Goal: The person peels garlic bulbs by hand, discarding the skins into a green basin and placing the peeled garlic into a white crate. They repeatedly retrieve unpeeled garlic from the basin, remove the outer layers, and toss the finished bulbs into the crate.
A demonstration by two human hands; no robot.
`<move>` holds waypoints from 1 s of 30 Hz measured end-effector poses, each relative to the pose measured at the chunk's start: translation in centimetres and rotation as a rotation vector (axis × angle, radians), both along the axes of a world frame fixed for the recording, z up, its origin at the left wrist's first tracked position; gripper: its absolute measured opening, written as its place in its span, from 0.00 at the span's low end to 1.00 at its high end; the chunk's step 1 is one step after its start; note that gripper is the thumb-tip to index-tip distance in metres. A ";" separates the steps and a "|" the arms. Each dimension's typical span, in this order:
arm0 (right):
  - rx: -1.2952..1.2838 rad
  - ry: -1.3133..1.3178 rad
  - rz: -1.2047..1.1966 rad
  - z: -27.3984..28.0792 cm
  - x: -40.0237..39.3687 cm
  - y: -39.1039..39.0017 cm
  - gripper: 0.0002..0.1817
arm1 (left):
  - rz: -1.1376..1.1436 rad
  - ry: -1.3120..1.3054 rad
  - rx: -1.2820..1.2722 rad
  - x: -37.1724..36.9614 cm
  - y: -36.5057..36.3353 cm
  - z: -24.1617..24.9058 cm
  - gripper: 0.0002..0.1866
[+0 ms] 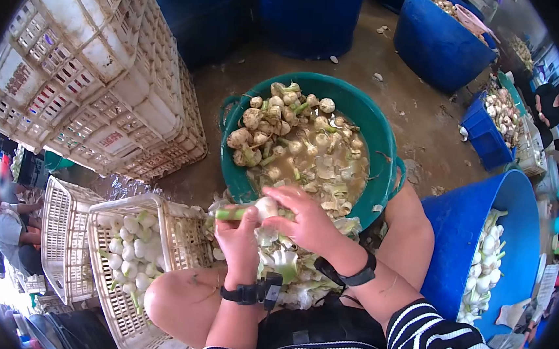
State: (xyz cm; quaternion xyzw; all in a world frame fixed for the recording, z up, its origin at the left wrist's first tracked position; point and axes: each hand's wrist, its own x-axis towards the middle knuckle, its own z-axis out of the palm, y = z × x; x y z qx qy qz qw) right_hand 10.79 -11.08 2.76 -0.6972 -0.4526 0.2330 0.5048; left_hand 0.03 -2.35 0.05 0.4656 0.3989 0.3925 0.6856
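Observation:
My left hand (238, 237) is closed around the green stem of a white garlic bulb (266, 207). Fingers of my right hand (299, 217) press on the bulb's other side; whether they hold a tool is hidden. Just beyond my hands, a green tub (387, 147) holds brownish unpeeled bulbs (258, 117) heaped at its left and murky water with floating bulbs and skins. Loose peeled leaves (288, 267) lie below my hands, between my legs. A white crate (108, 302) of clean white bulbs (132, 255) stands to the left.
Tall stacked crates (96, 88) rise at the upper left. A blue barrel (518, 226) with white bulbs is on the right. Other blue tubs (434, 49) stand at the back on wet floor. One person (9, 229) sits far left, another (551, 107) is far right.

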 end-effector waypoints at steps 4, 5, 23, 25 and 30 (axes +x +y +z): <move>0.096 0.053 -0.092 -2.1 -2.1 -0.1 0.26 | 0.079 -0.070 -0.240 -0.3 0.9 -0.9 0.10; 0.163 -0.135 -0.131 -2.4 -2.5 -0.2 0.22 | 0.111 -0.035 -0.232 0.1 0.5 -0.9 0.12; 0.403 1.375 -0.040 -4.2 4.0 -3.5 0.22 | 0.305 -0.188 -0.215 -0.9 1.7 2.0 0.13; 0.678 1.400 0.153 -1.5 6.0 -3.4 0.23 | 0.372 -0.350 -0.399 -2.6 4.0 -1.4 0.11; 0.302 1.124 -0.264 -8.2 12.8 2.7 0.31 | 0.280 -0.298 -0.813 -0.4 1.8 -4.0 0.11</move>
